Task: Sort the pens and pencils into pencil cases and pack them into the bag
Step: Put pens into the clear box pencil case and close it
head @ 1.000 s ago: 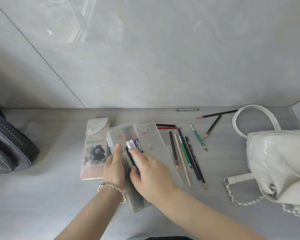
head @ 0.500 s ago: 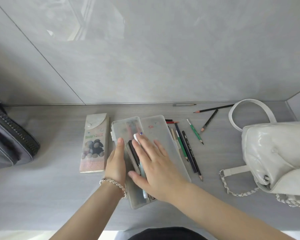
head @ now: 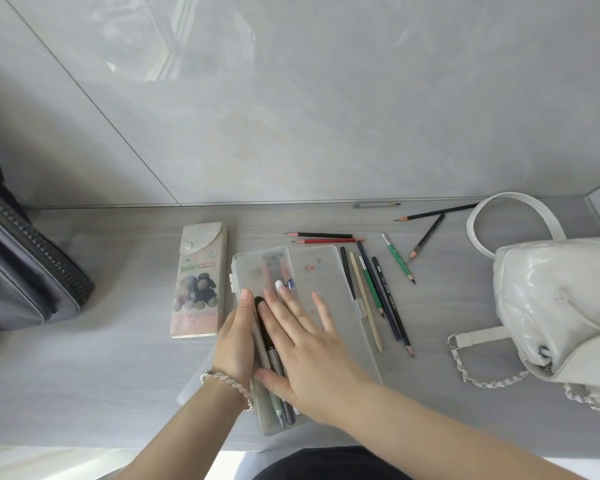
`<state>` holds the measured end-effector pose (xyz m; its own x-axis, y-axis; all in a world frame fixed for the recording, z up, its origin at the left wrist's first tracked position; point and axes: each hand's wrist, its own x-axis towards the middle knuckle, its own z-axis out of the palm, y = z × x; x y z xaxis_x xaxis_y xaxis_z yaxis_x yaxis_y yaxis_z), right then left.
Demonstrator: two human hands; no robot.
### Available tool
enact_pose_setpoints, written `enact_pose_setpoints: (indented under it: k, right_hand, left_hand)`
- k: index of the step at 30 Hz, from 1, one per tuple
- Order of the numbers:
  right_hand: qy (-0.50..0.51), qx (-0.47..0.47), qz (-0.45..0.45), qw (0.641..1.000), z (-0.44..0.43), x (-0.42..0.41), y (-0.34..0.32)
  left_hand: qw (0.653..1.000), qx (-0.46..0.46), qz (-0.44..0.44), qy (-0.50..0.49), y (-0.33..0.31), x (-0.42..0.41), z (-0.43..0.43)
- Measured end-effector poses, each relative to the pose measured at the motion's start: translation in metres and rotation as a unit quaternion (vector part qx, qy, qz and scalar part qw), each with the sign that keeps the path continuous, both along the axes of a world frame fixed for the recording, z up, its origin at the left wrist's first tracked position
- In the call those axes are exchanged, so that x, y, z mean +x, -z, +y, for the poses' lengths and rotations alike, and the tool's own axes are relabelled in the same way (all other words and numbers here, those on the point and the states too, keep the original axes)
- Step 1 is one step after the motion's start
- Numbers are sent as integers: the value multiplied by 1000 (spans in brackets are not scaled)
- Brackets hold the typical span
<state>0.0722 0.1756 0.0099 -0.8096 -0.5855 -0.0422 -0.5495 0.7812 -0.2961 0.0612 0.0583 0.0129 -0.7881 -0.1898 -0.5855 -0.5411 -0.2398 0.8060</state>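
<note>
Fingers [head: 323, 311] of the right hand [head: 312, 358] are lying spread and flat, pressing the pens [head: 278, 403] into the clear pencil case [head: 257, 268], while the left hand [head: 234, 341] is steadying its left edge (fingers hidden, grip unclear). Pen-packing looks to be finishing; the next move is calling for folding the lid [head: 326, 271] over. Green lettering on the printed case [head: 198, 282] is reading "Smile's".
</note>
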Motion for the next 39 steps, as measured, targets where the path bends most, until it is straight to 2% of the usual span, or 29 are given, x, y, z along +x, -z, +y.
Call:
enact_pose_setpoints:
  k: [4,8,10,12,15,16,17,18,20,21,22,24,25,26,28,29,30,32,33,36,39]
  right_hand:
    - [-5,12,-4,1000,-5,4,1]
    - [-24,38,-52,998,-1,-4,1]
    - [-55,-36,-84,994,0,-10,-4]
    - [-42,-127,-138,981,7,-18,-20]
    - [117,-183,-66,974,33,-37,-18]
    - [204,-208,-65,954,42,-44,-13]
    - [289,-234,-101,923,51,-51,-9]
    - [355,-260,-178,880,61,-57,-8]
    - [411,-337,-384,755,75,-62,-8]
    - [412,-366,-442,708,78,-61,-11]
    - [395,-373,-452,707,79,-57,-14]
    - [367,-374,-376,764,76,-51,-20]
    - [357,-390,-333,781,74,-48,-24]
    - [344,-415,-321,778,71,-45,-28]
    - [299,-443,-352,769,64,-39,-38]
    - [263,-423,-359,789,57,-34,-40]
    - [222,-379,-342,831,50,-29,-39]
    - [158,-302,-264,902,36,-17,-31]
    - [139,-272,-231,924,30,-13,-27]
    - [127,-252,-206,937,20,-5,-21]
    - [162,-282,-226,918,23,-8,-16]
  left_hand:
    - [1000,8,3,18,9,3,-4]
    - [999,45,4,29,9,2,-8]
    - [999,48,6,18,9,2,-11]
    - [999,46,2,-2,9,0,-13]
    - [998,36,-31,-47,2,-3,-16]
    - [997,32,-35,-54,0,-4,-16]
    - [997,31,-40,-59,-1,-4,-16]
    - [996,32,-44,-64,-3,-5,-15]
    - [996,25,-50,-72,-2,-7,-14]
    - [996,20,-50,-70,-2,-9,-14]
    - [996,9,-56,-67,-1,-11,-13]
    - [996,-18,-64,-67,3,-14,-14]
    - [995,-24,-64,-66,4,-15,-14]
    - [996,-34,-63,-61,4,-15,-12]
    - [998,-25,-58,-30,4,-14,-9]
    - [999,-8,-51,-14,0,-13,-5]
    - [999,24,-41,6,-4,-12,-1]
    - [995,87,-15,49,-9,-9,4]
    - [993,98,1,66,-10,-7,6]
    - [994,61,7,87,-6,-3,4]
    - [998,26,-12,53,4,0,0]
